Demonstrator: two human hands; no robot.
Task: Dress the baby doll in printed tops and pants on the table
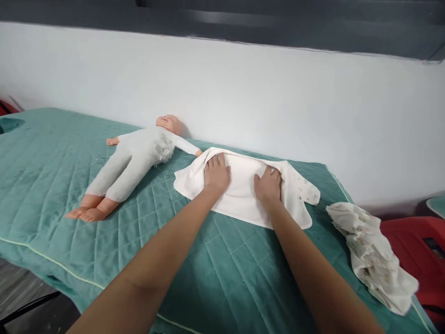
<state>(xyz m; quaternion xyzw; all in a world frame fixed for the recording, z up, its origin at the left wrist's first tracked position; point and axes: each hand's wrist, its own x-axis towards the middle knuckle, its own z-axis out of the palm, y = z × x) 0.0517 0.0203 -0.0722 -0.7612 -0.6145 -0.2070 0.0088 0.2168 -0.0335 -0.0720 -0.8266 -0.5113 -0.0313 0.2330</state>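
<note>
A folded white cloth lies on the green quilted bed cover, near the wall. My left hand rests flat on the cloth's left part, fingers stretched out. My right hand lies on its middle, fingers spread against a raised fold. To the left of the cloth a baby doll in a white suit lies on its back, head toward the wall, one arm reaching almost to the cloth's edge.
A crumpled printed white cloth hangs over the bed's right edge. Red plastic furniture stands beyond that edge. A white wall runs along the far side. The floor shows at lower left.
</note>
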